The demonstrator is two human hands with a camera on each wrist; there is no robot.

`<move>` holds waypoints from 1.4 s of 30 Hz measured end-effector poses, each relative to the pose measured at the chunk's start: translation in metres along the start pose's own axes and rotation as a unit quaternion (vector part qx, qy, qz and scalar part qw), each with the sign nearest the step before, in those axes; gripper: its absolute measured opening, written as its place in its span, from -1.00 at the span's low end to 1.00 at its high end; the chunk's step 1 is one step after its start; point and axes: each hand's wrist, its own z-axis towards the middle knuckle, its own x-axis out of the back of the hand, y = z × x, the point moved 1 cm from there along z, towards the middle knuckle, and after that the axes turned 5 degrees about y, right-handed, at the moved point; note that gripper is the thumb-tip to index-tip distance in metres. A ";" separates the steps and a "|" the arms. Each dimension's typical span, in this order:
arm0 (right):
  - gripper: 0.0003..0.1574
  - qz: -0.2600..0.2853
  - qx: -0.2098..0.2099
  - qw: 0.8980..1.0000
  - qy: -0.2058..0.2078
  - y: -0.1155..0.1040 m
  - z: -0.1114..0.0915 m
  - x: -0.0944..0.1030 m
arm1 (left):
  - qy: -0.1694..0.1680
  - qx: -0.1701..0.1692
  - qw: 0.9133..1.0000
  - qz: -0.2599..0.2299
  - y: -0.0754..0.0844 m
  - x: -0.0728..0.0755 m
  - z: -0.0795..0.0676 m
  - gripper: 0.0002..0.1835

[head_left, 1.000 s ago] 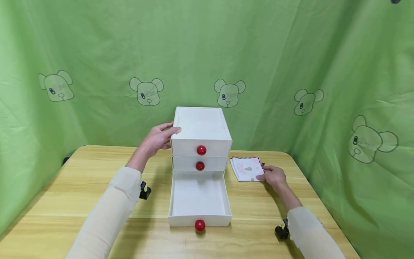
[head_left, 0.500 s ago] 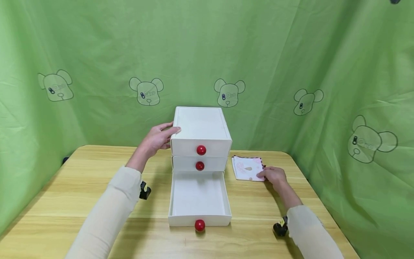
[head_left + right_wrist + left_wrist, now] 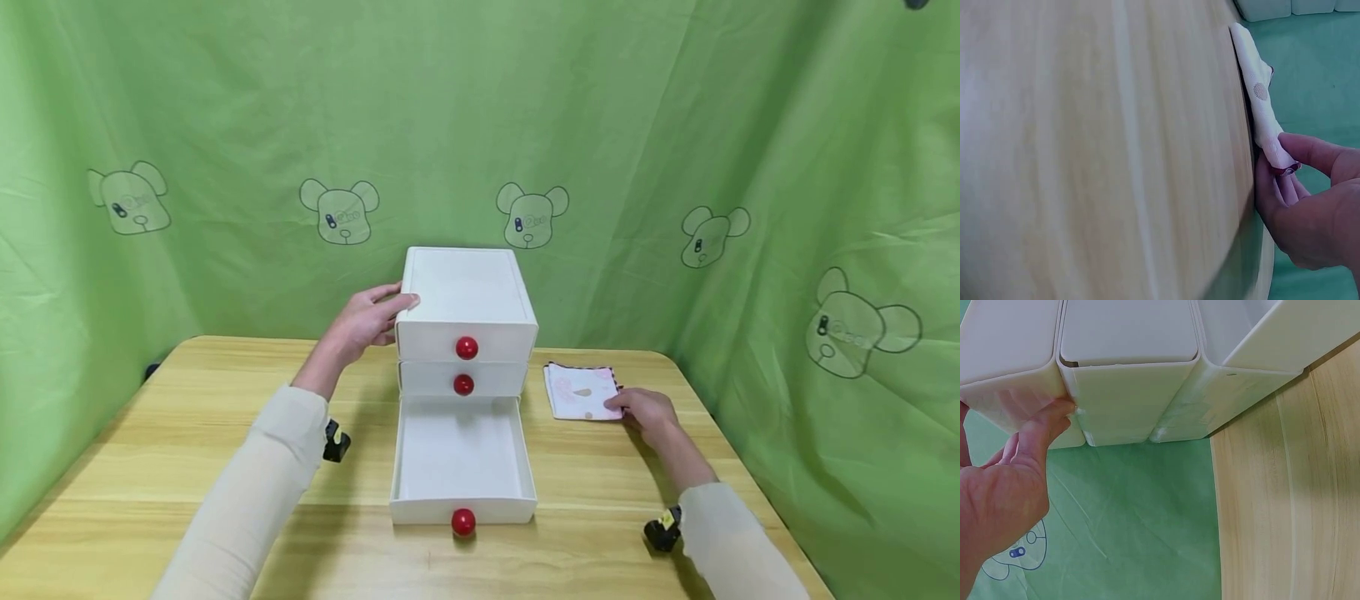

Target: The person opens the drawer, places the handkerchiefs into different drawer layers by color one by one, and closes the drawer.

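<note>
A white drawer cabinet with round red knobs stands in the middle of the table. Its bottom drawer is pulled out and nothing lies in it. My left hand rests on the cabinet's upper left side, thumb on the top edge and fingers against the side wall. To the cabinet's right lies a folded white handkerchief with pink prints and a dark patterned border. My right hand pinches its right corner, with the thumb on top and fingers beneath, as the right wrist view shows.
The wooden table stretches out around the cabinet. A green curtain with bear-head drawings hangs behind and along the sides. The table's rounded right edge runs close by my right hand.
My right hand has shifted slightly to the right, and the handkerchief has slid right with it, away from the cabinet. The left hand and the drawers have stayed put.
</note>
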 end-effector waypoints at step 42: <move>-0.18 0.077 0.106 0.986 -0.104 -0.047 -0.041 0.005 | -0.002 0.004 1.000 -0.002 -0.001 0.002 0.002 -0.16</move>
